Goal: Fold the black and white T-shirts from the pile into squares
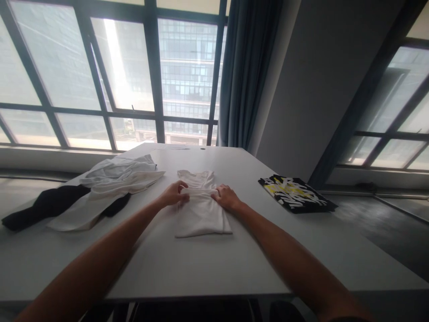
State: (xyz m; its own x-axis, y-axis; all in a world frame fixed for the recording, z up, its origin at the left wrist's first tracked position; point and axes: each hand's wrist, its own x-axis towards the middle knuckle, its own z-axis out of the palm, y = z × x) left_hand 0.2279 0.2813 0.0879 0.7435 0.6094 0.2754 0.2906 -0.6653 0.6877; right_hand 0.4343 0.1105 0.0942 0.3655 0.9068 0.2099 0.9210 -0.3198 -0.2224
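Observation:
A white garment [203, 219], folded into a narrow strip, lies on the white table in front of me. My left hand [174, 193] pinches the left side of a raised fold across its middle. On the right side of the same fold, my right hand [226, 197] grips the cloth with bent fingers. Beyond both hands the far end of the garment lies flat and slightly wrinkled, while the near part is smooth with a straight edge.
Loose white and black clothes [117, 179] lie heaped on the left of the table [201, 273]. A folded black, white and yellow garment [295, 193] rests on the right. Behind the table stand windows, a blue curtain [246, 67] and a slanting grey pillar [318, 80].

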